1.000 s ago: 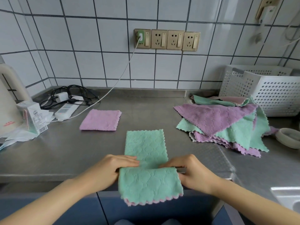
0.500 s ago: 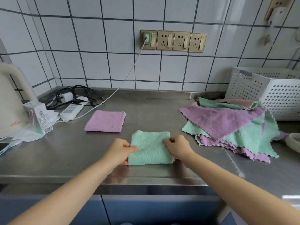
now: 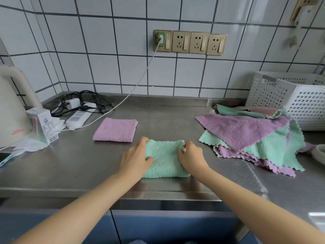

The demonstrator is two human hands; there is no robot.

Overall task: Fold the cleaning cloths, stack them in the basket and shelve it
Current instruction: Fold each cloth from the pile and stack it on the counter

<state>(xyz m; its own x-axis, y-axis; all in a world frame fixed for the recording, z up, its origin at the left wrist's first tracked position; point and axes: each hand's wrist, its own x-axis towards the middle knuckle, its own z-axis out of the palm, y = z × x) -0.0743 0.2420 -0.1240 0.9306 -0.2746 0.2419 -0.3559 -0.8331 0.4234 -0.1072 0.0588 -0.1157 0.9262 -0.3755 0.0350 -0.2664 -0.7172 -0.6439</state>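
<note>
Hands: two are seen, one at each side of the green cloth [image 3: 164,159].
Left hand [image 3: 136,158]: laid over the cloth's left edge, thumb pressed onto its top, fingers curled at the far corner.
Right hand [image 3: 191,156]: the right edge is gripped, fingers curled over the far corner.
Green cloth: one, folded to a small rectangle, flat on the steel desk [image 3: 70,166] near its front edge.
Purple cloth [image 3: 115,129]: one, folded, lying just behind and left of the green one, apart from it.
Unfolded cloths [image 3: 253,136]: one loose pile of purple and green pieces at the right; the count cannot be told.
Basket [image 3: 299,101]: one, white and perforated, behind the pile against the tiled wall.
Wall sockets [image 3: 190,42]: four in a row; a white cable is plugged into the leftmost.
Power strip [image 3: 78,118]: one, white, among black cables at the back left.
Carton [image 3: 43,125]: one, small, with a barcode; its print is too small to read.
Kettle [image 3: 10,110]: one, cream, with red marks that cannot be read.
</note>
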